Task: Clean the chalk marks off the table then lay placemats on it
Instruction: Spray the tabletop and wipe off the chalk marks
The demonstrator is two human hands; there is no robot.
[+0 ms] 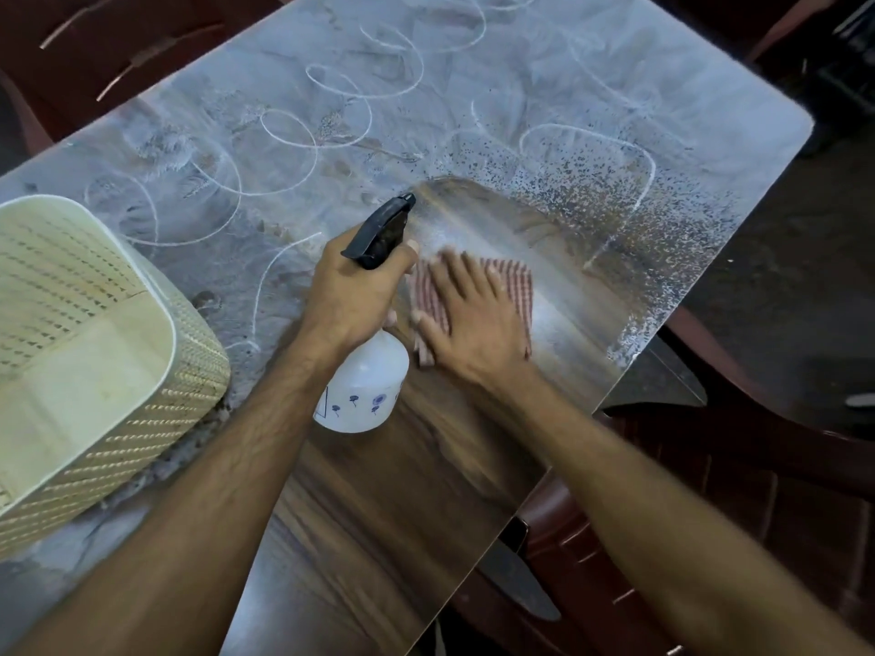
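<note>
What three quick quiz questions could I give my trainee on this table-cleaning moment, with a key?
1. True or false: the left hand grips the spray bottle.
2. What lies under the right hand? A) sponge B) checked cloth C) placemat
3. Which side of the table holds the woven basket, the person's left or right?

Key: 1 true. 2 B; flat fingers press it onto the wiped wood. 3 left, with chalk marks beyond it uncleaned.
</note>
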